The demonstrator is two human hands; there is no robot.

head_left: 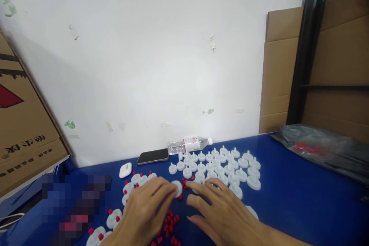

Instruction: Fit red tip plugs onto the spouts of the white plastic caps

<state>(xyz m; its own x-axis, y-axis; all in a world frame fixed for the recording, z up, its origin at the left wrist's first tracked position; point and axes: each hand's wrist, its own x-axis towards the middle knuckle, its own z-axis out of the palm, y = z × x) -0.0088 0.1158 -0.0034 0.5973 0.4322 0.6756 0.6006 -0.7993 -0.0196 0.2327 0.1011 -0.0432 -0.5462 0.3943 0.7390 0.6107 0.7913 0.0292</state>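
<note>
My left hand (145, 209) rests low on the blue table (296, 196), its fingertips pinched on a white round plastic cap (177, 187). My right hand (227, 213) lies beside it with fingers spread and slightly curled over a pile of small red plugs (170, 223), holding nothing that I can see. A cluster of several white caps without plugs (221, 165) lies just beyond the right hand. White caps fitted with red plugs (115, 217) lie to the left of my left hand.
A plastic water bottle (188, 145) lies on its side by the white wall, next to a phone (152, 156) and a white earbud case (125, 170). A grey bag with red pieces (314, 148) sits at right. Cardboard boxes (20, 130) stand at both sides.
</note>
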